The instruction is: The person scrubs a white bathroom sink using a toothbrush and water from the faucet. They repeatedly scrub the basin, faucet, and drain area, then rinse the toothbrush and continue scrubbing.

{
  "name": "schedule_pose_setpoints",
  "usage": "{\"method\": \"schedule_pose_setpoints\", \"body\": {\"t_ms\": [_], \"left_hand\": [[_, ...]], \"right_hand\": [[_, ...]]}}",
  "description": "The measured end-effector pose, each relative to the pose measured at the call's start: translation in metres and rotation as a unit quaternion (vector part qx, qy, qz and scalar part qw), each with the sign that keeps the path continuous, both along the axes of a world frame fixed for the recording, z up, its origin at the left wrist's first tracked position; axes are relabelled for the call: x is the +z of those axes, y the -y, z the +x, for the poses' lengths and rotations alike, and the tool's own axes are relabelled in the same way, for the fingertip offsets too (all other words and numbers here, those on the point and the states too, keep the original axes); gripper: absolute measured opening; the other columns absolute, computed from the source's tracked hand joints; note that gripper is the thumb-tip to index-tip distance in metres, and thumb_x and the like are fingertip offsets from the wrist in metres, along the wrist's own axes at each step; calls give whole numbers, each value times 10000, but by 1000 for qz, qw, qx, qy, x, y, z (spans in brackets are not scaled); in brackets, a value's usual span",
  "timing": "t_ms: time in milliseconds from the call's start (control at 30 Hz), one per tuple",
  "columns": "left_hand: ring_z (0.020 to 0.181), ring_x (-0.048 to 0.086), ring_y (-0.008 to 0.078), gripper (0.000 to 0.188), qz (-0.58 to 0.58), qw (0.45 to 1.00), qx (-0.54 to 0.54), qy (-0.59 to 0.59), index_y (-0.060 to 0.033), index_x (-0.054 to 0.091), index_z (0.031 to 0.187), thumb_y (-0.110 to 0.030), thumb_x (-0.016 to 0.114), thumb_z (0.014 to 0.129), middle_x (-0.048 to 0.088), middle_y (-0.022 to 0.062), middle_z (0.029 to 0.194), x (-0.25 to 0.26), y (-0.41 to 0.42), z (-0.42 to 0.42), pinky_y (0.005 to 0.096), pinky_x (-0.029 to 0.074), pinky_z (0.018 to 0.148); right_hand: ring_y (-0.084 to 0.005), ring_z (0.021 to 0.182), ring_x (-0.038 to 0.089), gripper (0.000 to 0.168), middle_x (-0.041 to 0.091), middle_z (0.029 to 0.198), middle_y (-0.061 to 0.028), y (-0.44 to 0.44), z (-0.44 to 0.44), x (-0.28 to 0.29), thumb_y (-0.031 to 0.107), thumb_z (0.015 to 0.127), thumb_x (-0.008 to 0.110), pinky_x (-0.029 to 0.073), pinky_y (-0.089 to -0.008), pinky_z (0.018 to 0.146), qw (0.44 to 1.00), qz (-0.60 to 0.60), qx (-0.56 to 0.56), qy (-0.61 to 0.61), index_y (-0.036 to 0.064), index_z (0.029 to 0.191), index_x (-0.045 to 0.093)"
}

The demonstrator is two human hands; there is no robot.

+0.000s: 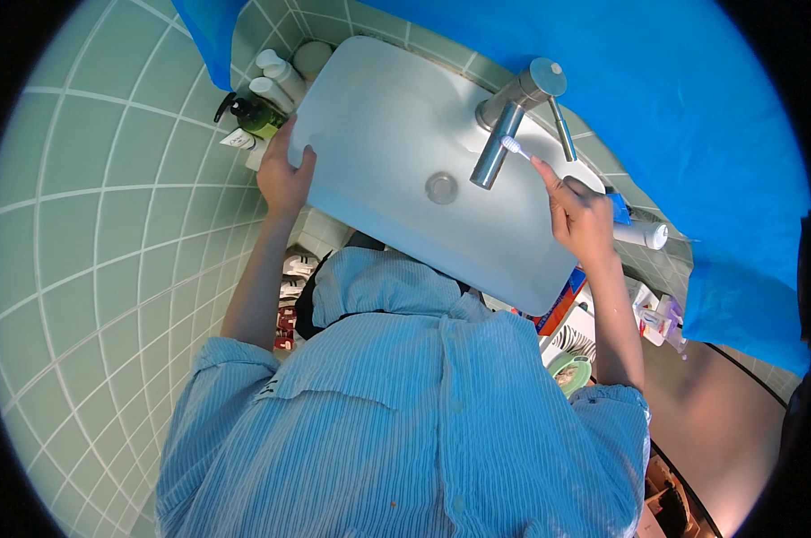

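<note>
A toothbrush [521, 152] with pale bristles is in my right hand [583, 215], its handle mostly hidden by my fingers. Its bristle head lies at the side of the metal faucet [494, 151], overlapping the spout; contact is hard to confirm. Under the spout sits a white washbasin [371, 128] with a round drain [441, 187] in its floor. My left hand [285, 175] rests at the basin's left rim, thumb and fingers apart, holding no loose item. The faucet's lever [563, 131] points toward me on the right.
Left of the basin stand a dark green pump bottle [254, 116], a white tube [238, 139] and white bottles [271, 93]. A white cylindrical container [640, 234] lies beyond my right wrist. Blue plastic sheeting [661, 81] covers the back and right. Green tiles [96, 202] line the left wall.
</note>
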State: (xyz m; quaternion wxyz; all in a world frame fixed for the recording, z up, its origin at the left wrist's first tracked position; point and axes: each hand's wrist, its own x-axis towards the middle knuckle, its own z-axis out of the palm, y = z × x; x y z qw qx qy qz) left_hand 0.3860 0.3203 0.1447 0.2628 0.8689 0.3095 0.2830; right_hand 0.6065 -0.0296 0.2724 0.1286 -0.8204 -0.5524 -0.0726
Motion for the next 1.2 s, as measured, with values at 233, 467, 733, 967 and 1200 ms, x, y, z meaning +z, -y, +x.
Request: {"method": "schedule_pose_setpoints", "body": {"t_ms": [233,467,733,967,1200], "left_hand": [[1010,611,314,520,-5,1000,-8,-15,-106,537,1270,-178,624,763,612,139,1161,0,-2,-1,381,493,826],[1038,603,315,522,6,1000,-7,1,-99,534,1276,-199,628,772,603,142,1183,-4,-1,-3,381,491,844],[1066,592,321,533,8,1000,-9,-4,-83,525,1287,-219,618,780,589,156,1212,-2,-3,-2,391,488,869],[1071,588,326,551,20,999,-25,-8,-87,517,1295,-217,618,769,582,152,1221,-8,-7,-2,399,488,875],[1073,584,327,567,40,999,-22,-8,-82,514,1296,-225,614,757,579,160,1216,-8,-7,-3,403,489,871]], "right_hand": [[-226,436,549,625,567,602,-55,-41,8,-7,110,765,613,443,-372,407,985,-42,-94,137,326,1340,496],[-265,535,609,309,595,630,-73,-2,16,-3,105,782,615,470,-378,467,990,-49,-122,55,225,1060,676],[-213,434,541,463,562,540,-98,-11,-18,1,122,881,568,429,-320,453,974,-48,-214,-56,338,1290,543],[-129,420,387,410,460,521,-106,-31,-28,21,60,905,539,360,-241,453,965,11,-190,-183,218,1282,569],[-233,506,504,283,496,589,-162,-23,-53,54,-73,777,517,394,-309,524,974,-55,-60,-214,28,981,683]]}}
